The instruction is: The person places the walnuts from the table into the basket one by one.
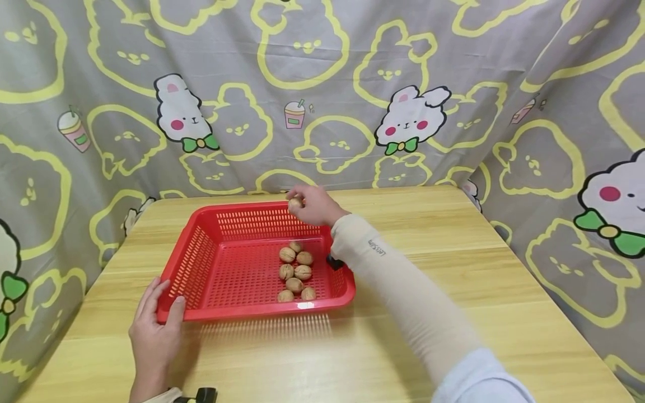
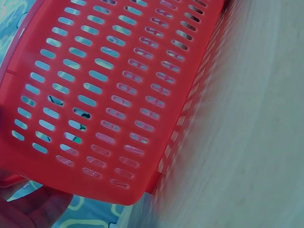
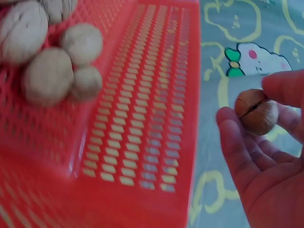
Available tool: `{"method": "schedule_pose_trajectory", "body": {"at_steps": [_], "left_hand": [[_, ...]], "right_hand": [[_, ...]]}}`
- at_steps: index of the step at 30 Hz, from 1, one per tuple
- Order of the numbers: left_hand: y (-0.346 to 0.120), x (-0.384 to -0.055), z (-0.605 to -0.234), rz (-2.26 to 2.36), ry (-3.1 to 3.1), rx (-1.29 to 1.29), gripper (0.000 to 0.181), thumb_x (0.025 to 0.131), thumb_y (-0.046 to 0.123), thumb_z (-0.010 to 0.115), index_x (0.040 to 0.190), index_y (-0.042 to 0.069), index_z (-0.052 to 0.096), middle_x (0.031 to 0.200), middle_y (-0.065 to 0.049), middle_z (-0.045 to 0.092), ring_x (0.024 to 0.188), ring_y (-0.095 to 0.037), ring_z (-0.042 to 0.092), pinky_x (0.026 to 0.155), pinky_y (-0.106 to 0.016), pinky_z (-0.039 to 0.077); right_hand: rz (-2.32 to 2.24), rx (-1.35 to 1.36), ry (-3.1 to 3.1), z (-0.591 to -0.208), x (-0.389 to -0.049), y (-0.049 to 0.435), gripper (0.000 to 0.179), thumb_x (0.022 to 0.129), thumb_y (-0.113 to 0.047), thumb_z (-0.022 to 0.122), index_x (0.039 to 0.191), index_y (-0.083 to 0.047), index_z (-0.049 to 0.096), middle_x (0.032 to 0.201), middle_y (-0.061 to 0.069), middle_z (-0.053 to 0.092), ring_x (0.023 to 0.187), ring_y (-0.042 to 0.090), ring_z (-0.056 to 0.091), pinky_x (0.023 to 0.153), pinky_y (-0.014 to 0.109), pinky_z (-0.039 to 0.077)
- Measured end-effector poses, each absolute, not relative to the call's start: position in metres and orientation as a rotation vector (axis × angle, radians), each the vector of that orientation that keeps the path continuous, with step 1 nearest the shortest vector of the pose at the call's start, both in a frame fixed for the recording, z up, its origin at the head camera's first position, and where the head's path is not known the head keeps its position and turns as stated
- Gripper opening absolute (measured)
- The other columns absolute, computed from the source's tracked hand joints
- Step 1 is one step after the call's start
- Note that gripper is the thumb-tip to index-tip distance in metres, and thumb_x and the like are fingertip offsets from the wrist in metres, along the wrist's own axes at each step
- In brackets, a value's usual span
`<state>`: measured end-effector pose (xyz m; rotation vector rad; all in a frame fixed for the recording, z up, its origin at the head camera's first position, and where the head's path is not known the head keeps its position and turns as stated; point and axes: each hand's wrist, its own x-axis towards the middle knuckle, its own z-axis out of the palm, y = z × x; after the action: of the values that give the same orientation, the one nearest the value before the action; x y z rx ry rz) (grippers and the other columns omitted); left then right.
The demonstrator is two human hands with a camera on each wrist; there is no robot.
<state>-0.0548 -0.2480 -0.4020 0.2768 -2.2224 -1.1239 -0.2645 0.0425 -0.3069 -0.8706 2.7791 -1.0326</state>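
Observation:
A red plastic basket (image 1: 241, 274) with slotted walls stands on the wooden table. Its near-left corner is gripped by my left hand (image 1: 157, 330), thumb over the rim and fingers along the outside. Several walnuts (image 1: 294, 284) lie in the right part of the basket floor. Over the far rim, my right hand (image 1: 318, 205) pinches one walnut (image 3: 257, 112) between thumb and fingers; a dark crack runs across its shell. In the left wrist view the basket's slotted side (image 2: 109, 95) covers most of the picture, with left fingers (image 2: 40, 205) at its corner.
The wooden table (image 1: 433, 268) extends around the basket on all sides. A grey curtain (image 1: 342, 61) with yellow outlines and white rabbits hangs close behind the table and along both sides. Black wrist devices show at my left wrist (image 1: 205, 395) and under the right sleeve (image 1: 398, 280).

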Motion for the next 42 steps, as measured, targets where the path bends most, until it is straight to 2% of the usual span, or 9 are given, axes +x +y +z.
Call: {"method": "schedule_pose_trajectory", "body": {"at_steps": [12, 21, 23, 28, 31, 37, 42], "left_hand": [[-0.247, -0.050, -0.403, -1.138, -2.232, 0.304, 0.041, 0.092, 0.012, 0.063, 0.131, 0.001, 0.058, 0.145, -0.009, 0.046, 0.133, -0.028, 0.041, 0.098, -0.005, 0.031], [-0.250, -0.051, -0.404, -1.130, -2.226, 0.306, 0.040, 0.092, 0.012, 0.063, 0.131, 0.001, 0.059, 0.145, -0.008, 0.047, 0.134, -0.026, 0.040, 0.099, -0.007, 0.031], [-0.250, -0.051, -0.405, -1.134, -2.227, 0.311, 0.041, 0.092, 0.012, 0.063, 0.131, 0.002, 0.058, 0.146, -0.008, 0.046, 0.135, -0.026, 0.039, 0.100, -0.007, 0.031], [-0.251, -0.050, -0.404, -1.127, -2.231, 0.313, 0.041, 0.091, 0.011, 0.063, 0.131, 0.002, 0.059, 0.145, -0.007, 0.047, 0.134, -0.025, 0.041, 0.099, -0.006, 0.030], [-0.251, -0.050, -0.405, -1.125, -2.231, 0.314, 0.041, 0.091, 0.011, 0.064, 0.131, 0.002, 0.059, 0.145, -0.006, 0.047, 0.133, -0.024, 0.041, 0.098, -0.005, 0.030], [-0.251, -0.052, -0.405, -1.126, -2.243, 0.319, 0.041, 0.092, 0.012, 0.063, 0.132, 0.003, 0.058, 0.146, -0.007, 0.046, 0.133, -0.026, 0.041, 0.097, -0.004, 0.030], [-0.248, -0.053, -0.404, -1.122, -2.238, 0.304, 0.041, 0.091, 0.012, 0.064, 0.130, 0.002, 0.059, 0.145, -0.008, 0.047, 0.132, -0.028, 0.042, 0.096, -0.004, 0.031]], "right_hand": [[-0.776, -0.927, 2.592, -0.332, -0.248, 0.000, 0.031, 0.094, -0.014, 0.061, 0.125, -0.008, 0.062, 0.110, 0.004, 0.062, 0.097, 0.015, 0.056, 0.078, 0.025, 0.048], [-0.583, -0.953, 2.536, -0.351, -0.240, -0.019, 0.028, 0.094, -0.017, 0.063, 0.122, -0.013, 0.065, 0.105, -0.002, 0.062, 0.092, 0.013, 0.054, 0.075, 0.024, 0.047], [-0.545, -0.968, 2.541, -0.355, -0.240, -0.022, 0.030, 0.093, -0.017, 0.064, 0.123, -0.013, 0.065, 0.106, -0.003, 0.062, 0.093, 0.011, 0.055, 0.079, 0.023, 0.047], [-0.492, -0.979, 2.517, -0.360, -0.237, -0.023, 0.032, 0.094, -0.018, 0.065, 0.125, -0.013, 0.064, 0.112, -0.002, 0.064, 0.101, 0.009, 0.057, 0.087, 0.022, 0.048], [-0.465, -0.998, 2.509, -0.361, -0.236, -0.022, 0.031, 0.094, -0.018, 0.064, 0.124, -0.014, 0.065, 0.113, -0.001, 0.065, 0.104, 0.010, 0.058, 0.087, 0.022, 0.048], [-0.520, -0.918, 2.465, -0.363, -0.233, -0.020, 0.024, 0.092, -0.019, 0.067, 0.116, -0.016, 0.070, 0.104, -0.006, 0.066, 0.096, 0.008, 0.058, 0.081, 0.022, 0.049], [-0.496, -0.923, 2.476, -0.363, -0.236, -0.018, 0.026, 0.092, -0.022, 0.068, 0.117, -0.016, 0.069, 0.101, -0.005, 0.065, 0.093, 0.008, 0.058, 0.080, 0.023, 0.049]]}}
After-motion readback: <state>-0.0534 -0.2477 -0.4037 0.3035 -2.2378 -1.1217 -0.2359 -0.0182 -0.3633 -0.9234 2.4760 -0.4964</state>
